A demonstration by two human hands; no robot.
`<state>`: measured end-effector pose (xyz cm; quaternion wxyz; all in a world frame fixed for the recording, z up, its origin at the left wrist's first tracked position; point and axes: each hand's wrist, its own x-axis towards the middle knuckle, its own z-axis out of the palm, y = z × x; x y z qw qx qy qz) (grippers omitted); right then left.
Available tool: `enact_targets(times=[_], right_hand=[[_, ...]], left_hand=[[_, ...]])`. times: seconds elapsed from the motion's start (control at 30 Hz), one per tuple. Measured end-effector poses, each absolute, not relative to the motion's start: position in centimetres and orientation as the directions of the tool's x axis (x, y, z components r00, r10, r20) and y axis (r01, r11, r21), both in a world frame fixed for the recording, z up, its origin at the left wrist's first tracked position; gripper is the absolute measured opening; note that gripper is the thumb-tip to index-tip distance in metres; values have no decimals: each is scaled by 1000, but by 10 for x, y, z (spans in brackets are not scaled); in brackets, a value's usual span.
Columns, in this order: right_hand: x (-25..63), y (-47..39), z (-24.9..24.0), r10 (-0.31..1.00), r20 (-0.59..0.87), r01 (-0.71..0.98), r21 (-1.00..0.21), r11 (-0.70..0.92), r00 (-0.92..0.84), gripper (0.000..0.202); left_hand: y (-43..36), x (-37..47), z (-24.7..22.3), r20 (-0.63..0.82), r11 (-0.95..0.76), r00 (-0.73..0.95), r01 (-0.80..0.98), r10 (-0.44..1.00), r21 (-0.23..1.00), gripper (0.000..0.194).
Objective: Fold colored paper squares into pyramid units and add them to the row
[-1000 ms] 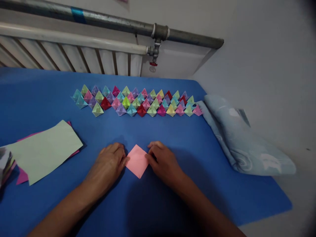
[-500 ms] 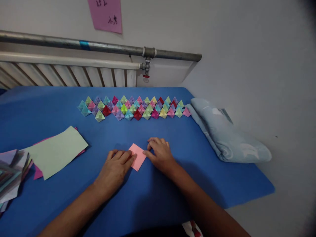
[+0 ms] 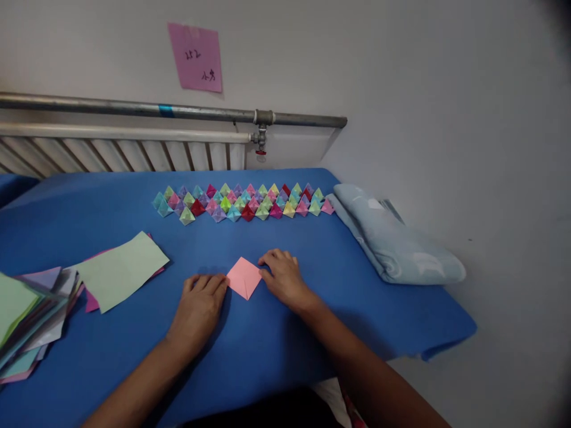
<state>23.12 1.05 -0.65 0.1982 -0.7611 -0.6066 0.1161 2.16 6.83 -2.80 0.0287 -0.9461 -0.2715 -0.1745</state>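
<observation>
A small square of pink origami paper (image 3: 243, 278), folded, lies flat on the blue surface with one corner toward me. A crease line runs from its middle to the near corner. My left hand (image 3: 199, 309) has its fingers closed together, with the tips at the paper's left corner. At the opposite corner, my right hand (image 3: 285, 278) grips the edge with curled fingers and thumb. Beyond both hands, several folded paper pieces (image 3: 247, 213) in many colours stand in close rows.
Light green sheets (image 3: 125, 267) and a stack of coloured paper (image 3: 40, 321) lie to the left on the blue surface (image 3: 232, 362). A folded pale blue blanket (image 3: 392, 238) sits at the right by the wall. Behind are a radiator (image 3: 134, 151) and a metal pipe (image 3: 214, 113).
My left hand has slid off the top of the pink paper to its left corner, so more of the paper shows. The view has tilted up a little.
</observation>
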Motion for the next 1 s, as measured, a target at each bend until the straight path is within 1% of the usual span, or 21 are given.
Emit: enact_targets(times=[0.07,0.13,0.2,0.27,0.33,0.4,0.47,0.57,0.63,0.7,0.83,1.0], right_hand=[[228,10,-6,970,60,882,-433,-186,235,19],[226,9,-8,975,95,890,-434,-141,201,23],[227,8,-12,982,143,905,-422,-49,120,27],[228,8,-16,982,186,922,-384,56,18,27],[228,9,-17,975,213,931,-336,141,-70,26],[228,10,-17,971,206,935,-306,183,-122,24],[228,10,-14,976,170,932,-312,183,-135,22],[228,10,-10,987,126,913,-383,140,-99,18],[229,9,-8,992,107,894,-435,111,-72,22],[229,9,-7,994,88,880,-464,96,-62,27],[230,11,-10,995,80,875,-476,84,-52,31],[229,13,-13,992,105,865,-489,109,-66,30]], left_hand=[[70,28,-23,329,-839,787,544,522,31,34],[76,33,-19,332,-856,804,516,494,26,35],[83,37,-17,341,-903,841,426,421,65,37],[89,39,-16,317,-934,879,336,357,122,35],[95,39,-14,265,-939,903,301,337,167,33],[99,37,-11,218,-937,920,287,327,197,31],[102,36,-8,179,-940,936,262,303,218,29],[108,34,-7,169,-941,944,239,283,240,33],[111,33,-9,205,-941,937,229,282,251,34],[114,33,-13,255,-945,929,203,269,256,30],[119,33,-17,333,-956,916,138,223,260,21],[123,34,-17,375,-956,906,94,198,278,17]])
